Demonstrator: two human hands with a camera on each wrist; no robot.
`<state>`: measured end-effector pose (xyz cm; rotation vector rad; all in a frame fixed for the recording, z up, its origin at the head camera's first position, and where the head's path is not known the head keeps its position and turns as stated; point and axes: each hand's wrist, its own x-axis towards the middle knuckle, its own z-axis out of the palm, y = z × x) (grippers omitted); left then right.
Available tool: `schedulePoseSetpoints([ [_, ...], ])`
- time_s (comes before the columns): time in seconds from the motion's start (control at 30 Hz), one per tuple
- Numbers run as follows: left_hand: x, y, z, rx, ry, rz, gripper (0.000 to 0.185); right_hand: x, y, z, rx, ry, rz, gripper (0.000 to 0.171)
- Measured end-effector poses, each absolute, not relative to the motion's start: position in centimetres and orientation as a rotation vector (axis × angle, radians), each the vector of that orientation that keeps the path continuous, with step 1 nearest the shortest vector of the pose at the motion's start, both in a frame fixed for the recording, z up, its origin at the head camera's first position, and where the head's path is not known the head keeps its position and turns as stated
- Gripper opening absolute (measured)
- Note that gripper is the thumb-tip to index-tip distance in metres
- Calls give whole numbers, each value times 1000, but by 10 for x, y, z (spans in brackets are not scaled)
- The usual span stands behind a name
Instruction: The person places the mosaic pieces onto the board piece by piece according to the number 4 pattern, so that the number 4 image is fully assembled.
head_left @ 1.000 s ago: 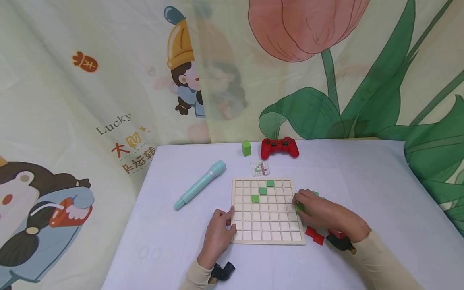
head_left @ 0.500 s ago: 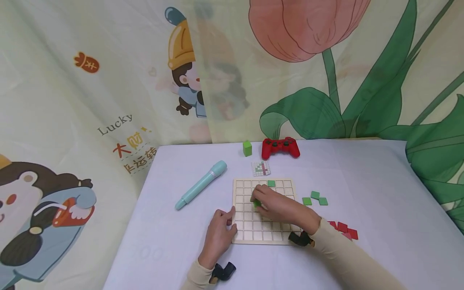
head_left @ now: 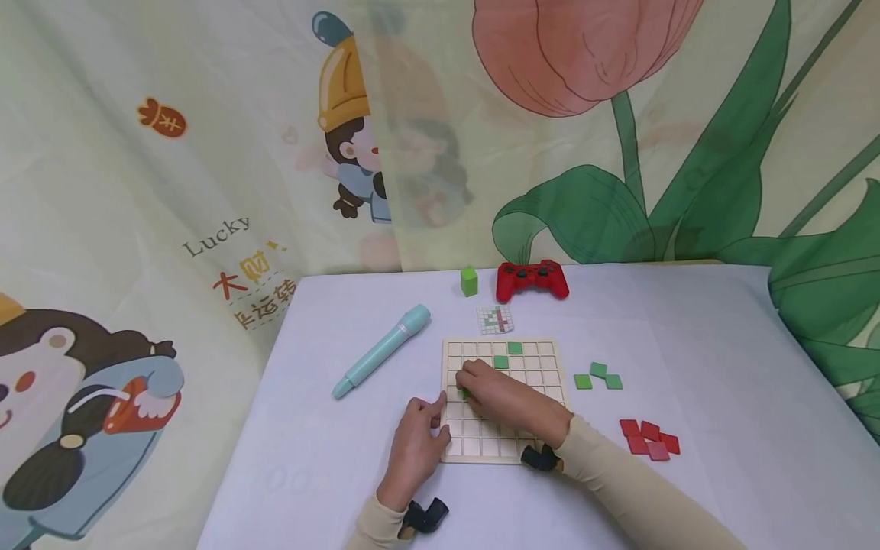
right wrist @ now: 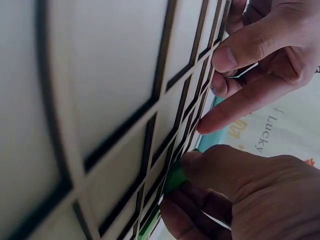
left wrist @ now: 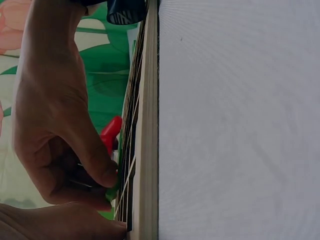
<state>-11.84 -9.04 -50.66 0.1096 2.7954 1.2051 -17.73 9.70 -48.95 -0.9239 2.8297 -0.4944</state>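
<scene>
A pale wooden grid board (head_left: 505, 463) lies on the white table. My right hand (head_left: 505, 393) is over its left part, pinching a green square tile (right wrist: 175, 177) between thumb and fingertips, low over the cells in the right wrist view. Two green tiles are visible in the upper cells, one (head_left: 515, 348) above and right of the other (head_left: 500, 362). At the board's left edge, my left hand (head_left: 411, 443) touches the frame with thumb and index fingertip, the other fingers bent in. My right hand hides some middle cells.
Three loose green tiles (head_left: 583, 381) lie right of the board, with several red tiles (head_left: 638, 444) nearer me. Behind it are a small grid card (head_left: 495, 320), a green block (head_left: 469, 282) and a red game controller (head_left: 532, 281). A teal microphone-shaped stick (head_left: 381, 351) lies left.
My right hand has carried a green tile leftward from the board's right edge to its left part, uncovering the loose green and red tiles. My left hand has stayed at the edge.
</scene>
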Motion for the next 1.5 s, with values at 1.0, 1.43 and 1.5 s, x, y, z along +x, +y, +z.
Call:
schedulePoseSetpoints([
  [1.0, -120, -90, -508, 75, 2785, 1239, 56, -169, 148, -461, -867, 2855, -558, 44],
  [1.43, -119, -89, -509, 96, 2805, 1232, 56, -181, 275, -469, -177, 2788, -471, 37],
  [1.5, -119, -89, -509, 86, 2801, 1229, 56, -182, 278, -474, -179, 2770, -472, 38],
])
